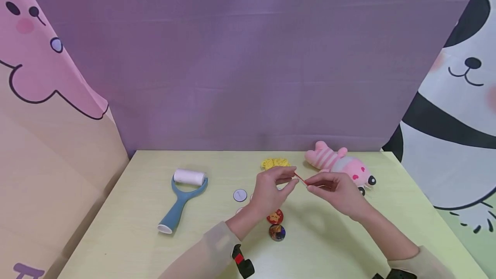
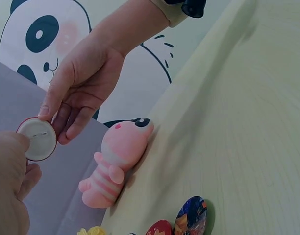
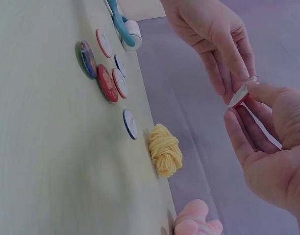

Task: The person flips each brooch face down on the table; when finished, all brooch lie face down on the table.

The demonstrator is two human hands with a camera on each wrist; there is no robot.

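Red-rimmed pin badge is pinched above the worktop in the grip of left hand and right hand; yellow yarn lies near the far edge.

On the table, the roller lies left of the badges. The yarn is behind the badges, and the toy lies right of the yarn.

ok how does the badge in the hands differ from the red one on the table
The left hand and right hand pinch the held badge above the table, while the red badge lies on it. The held badge shows its white back and pin in the left wrist view; the red badge lies printed side up. Both are round with red edges.
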